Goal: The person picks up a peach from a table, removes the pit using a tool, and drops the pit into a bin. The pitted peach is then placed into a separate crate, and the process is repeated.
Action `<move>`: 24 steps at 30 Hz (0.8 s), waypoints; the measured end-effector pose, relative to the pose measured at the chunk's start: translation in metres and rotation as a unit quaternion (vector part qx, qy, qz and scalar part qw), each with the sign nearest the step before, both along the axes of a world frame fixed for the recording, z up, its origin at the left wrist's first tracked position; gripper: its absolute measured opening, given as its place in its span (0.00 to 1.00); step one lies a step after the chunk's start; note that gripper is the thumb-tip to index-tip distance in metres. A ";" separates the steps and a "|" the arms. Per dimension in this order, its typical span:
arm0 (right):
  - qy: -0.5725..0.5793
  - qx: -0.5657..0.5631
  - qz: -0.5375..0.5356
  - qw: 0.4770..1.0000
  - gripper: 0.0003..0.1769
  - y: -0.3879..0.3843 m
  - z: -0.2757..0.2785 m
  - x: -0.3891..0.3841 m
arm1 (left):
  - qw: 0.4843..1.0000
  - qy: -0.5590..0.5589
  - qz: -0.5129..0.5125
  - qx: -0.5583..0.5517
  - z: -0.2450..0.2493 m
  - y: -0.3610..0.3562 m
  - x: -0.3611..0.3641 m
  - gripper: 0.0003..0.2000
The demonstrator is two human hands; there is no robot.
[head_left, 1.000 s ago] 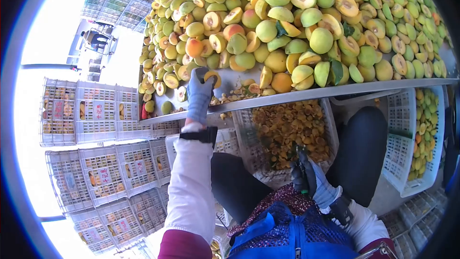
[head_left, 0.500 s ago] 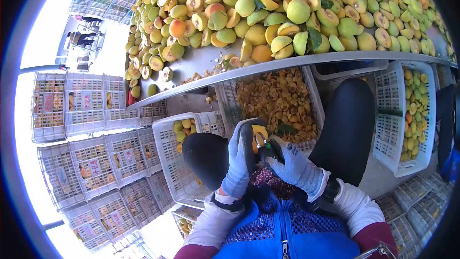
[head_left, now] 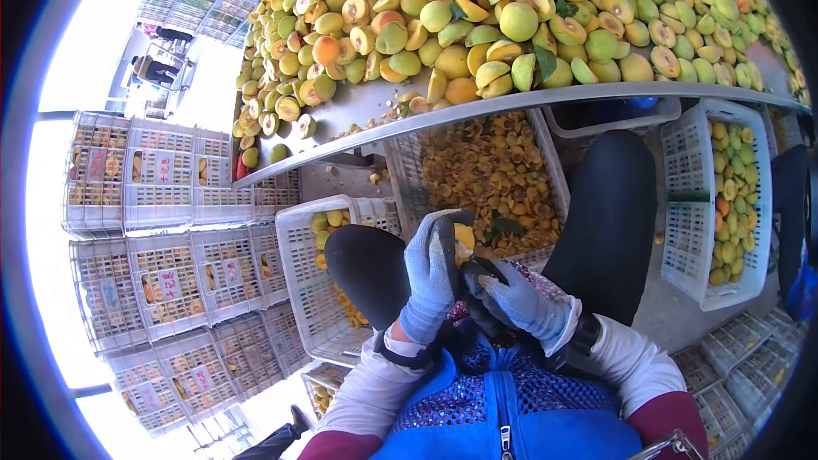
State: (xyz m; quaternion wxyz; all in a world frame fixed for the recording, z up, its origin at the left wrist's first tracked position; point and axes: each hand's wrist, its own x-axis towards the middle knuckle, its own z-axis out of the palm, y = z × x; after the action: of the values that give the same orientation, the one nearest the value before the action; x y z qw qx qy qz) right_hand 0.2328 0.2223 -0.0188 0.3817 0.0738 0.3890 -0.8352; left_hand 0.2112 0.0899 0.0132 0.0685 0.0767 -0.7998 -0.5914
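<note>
From my view, the left hand in its blue-grey knit glove [head_left: 432, 268] pinches a yellow-orange cut fruit [head_left: 463, 243] above the lap; the gloved right hand [head_left: 509, 291] curls beside it, its grip unclear to me. Halved green-yellow fruit [head_left: 511, 34] covers the metal-edged table [head_left: 375, 134]; stacked white plastic crates [head_left: 162, 281] stand left.

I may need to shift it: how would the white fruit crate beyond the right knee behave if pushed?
The crate is probably stiff, its latticed walls standing straight. It likely feels heavy, holding many fruit. Those look rounded and loose, so might roll.
</note>
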 end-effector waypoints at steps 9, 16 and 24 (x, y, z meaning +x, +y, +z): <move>-0.266 -0.491 0.197 0.806 0.27 0.012 -0.009 -0.020 | 0.990 -0.071 0.040 0.112 0.001 -0.021 0.011 0.22; -0.263 -0.346 0.114 0.893 0.28 0.012 -0.055 -0.037 | 0.869 -0.097 0.232 -0.425 0.018 -0.209 0.039 0.17; -0.319 -0.128 0.095 0.934 0.27 -0.004 -0.082 -0.050 | 0.887 -0.093 0.169 -0.420 0.009 -0.228 -0.043 0.14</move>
State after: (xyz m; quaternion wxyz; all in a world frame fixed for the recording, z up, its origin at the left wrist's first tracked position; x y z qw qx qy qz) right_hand 0.1827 0.2183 -0.1008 0.5698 0.2497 0.1416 -0.7701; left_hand 0.1684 -0.1381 0.0218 0.1181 0.2291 -0.9513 -0.1693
